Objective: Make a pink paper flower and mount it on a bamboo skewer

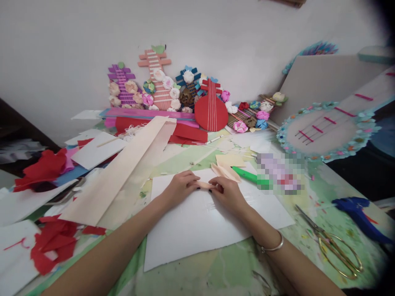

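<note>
Between my hands is a small strip of peach crepe paper [204, 185], pinched at both ends over a white board [191, 230]. My left hand [182, 188] grips its left end with thumb and fingers. On the other end, my right hand [227, 193] has its fingers closed, the thumb tucked near the paper. Just beyond the right hand lie more cut pieces of peach paper [226, 172] and a pale yellow paper piece [230, 160]. A green tool [249, 175], perhaps a cutter, rests beside them, its right end hidden by blurring.
Gold-handled scissors [331, 242] and a blue glue gun [361, 213] lie at the right. A long cream paper sheet [117, 172] and red scraps [54, 242] cover the left. Flower-trimmed paper instruments, one a red lute [203, 113], lean on the back wall.
</note>
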Motion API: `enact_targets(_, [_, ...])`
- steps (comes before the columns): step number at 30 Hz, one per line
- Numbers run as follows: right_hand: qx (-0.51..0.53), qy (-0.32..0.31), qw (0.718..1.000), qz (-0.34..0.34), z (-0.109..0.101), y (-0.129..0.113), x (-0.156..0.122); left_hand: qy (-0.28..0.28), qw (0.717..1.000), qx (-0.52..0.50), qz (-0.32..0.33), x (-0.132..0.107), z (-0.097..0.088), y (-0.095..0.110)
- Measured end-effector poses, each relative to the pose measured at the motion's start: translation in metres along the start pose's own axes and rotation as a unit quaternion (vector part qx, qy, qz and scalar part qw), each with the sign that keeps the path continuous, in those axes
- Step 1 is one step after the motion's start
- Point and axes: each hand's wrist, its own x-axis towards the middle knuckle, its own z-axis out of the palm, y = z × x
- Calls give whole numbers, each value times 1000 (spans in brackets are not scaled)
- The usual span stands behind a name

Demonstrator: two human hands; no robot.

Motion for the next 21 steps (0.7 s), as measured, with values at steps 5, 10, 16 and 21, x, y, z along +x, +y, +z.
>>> enact_targets(5, [1,13,1000,-8,1,1,0,-4,1000,-23,-14,2,-5,0])
enact_targets(10, [3,22,999,-26,3,3,-1,-5,999,-42,4,2,-6,-1])
enact_targets(16, [-8,12,1000,-7,0,3,-1,22,999,-45,4,1,-4,-5])
enact_targets(21, [-9,2,999,31,-3,2,1,-8,1000,-28,1,3,-6,-5])
